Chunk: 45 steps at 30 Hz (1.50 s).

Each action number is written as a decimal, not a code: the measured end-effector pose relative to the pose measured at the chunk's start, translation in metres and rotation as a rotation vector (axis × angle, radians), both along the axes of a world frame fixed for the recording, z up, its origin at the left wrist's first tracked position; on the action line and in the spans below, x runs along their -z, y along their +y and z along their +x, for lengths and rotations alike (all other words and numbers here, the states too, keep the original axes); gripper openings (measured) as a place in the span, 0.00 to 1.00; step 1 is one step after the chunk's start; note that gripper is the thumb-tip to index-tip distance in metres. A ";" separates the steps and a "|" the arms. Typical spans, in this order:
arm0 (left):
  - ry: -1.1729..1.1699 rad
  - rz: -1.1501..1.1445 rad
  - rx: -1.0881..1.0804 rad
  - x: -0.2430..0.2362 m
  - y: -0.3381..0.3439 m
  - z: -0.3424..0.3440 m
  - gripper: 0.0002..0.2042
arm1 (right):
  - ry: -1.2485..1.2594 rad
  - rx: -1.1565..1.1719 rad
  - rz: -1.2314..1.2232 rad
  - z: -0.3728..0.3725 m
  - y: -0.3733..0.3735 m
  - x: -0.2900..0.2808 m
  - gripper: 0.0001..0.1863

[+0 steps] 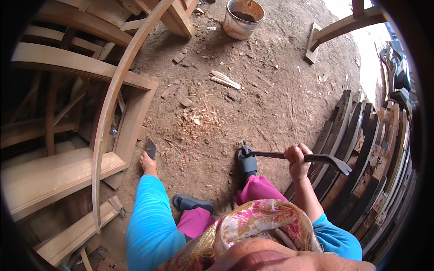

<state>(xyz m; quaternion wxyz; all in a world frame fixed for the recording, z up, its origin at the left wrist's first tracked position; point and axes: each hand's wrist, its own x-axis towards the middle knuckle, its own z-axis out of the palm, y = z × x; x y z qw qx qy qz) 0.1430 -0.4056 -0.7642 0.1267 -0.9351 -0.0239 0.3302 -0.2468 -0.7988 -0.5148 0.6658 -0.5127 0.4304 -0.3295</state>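
Observation:
My right hand [297,159] grips a dark metal crowbar [271,155] near its middle, held level above the dirt ground. Its claw end lies over my grey sandal [248,164]; its flat bent end [342,166] points at a stack of dark planks. My left hand [147,159], in a blue sleeve, reaches down to the ground beside a curved wooden frame [108,113] and holds or touches a small dark flat piece [151,148]; the grip is hard to tell. My other sandal [192,203] shows lower down.
Wooden frames and beams [68,67] fill the left side. Dark planks [361,158] stand stacked on the right. A stained bucket [243,18] sits at the top, a wooden post base [313,45] beside it. Wood chips and scraps [199,119] litter the dirt.

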 end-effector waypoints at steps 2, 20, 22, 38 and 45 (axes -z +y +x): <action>-0.121 -0.019 0.120 -0.007 -0.002 -0.007 0.27 | -0.044 -0.053 -0.014 0.002 0.002 0.002 0.18; -0.687 -1.563 0.258 -0.426 -0.384 -0.008 0.15 | 0.484 0.030 -0.080 -0.041 0.032 -0.014 0.18; -0.611 -1.847 -0.028 -0.434 -0.445 0.010 0.16 | 0.508 0.015 -0.032 -0.049 0.034 -0.029 0.17; 0.334 -0.256 -0.213 -0.354 -0.244 -0.246 0.53 | 0.358 0.059 0.153 -0.093 0.043 -0.086 0.19; 0.350 -0.161 -0.644 -0.474 0.191 -0.231 0.46 | 0.700 -0.422 -0.101 -0.070 -0.013 -0.170 0.26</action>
